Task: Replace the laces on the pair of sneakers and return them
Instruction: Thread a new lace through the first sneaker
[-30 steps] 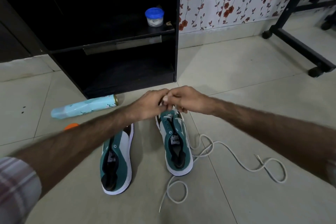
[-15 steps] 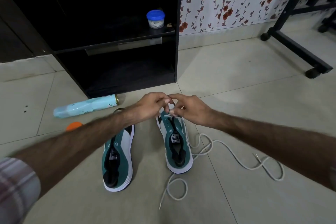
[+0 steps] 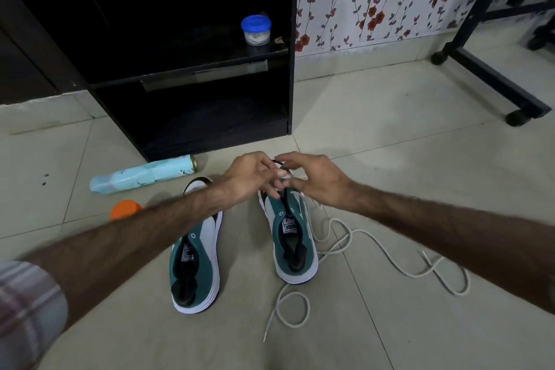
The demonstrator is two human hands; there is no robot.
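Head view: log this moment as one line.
stage: relacing | right sneaker: both hands at toe | left hand: pinching there | right hand: fingers spread | white lace: trailing on floor | left sneaker: unlaced

The right sneaker point(image 3: 295, 237) bears a tongue label reading "PUMA", upside down; nothing else is legible.

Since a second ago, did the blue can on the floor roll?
No. The blue can lies just as close to the black cabinet front corner as before.

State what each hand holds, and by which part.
The left hand pinches something at the right sneaker's toe end, likely lace; unclear. The right hand hovers open, holding nothing.
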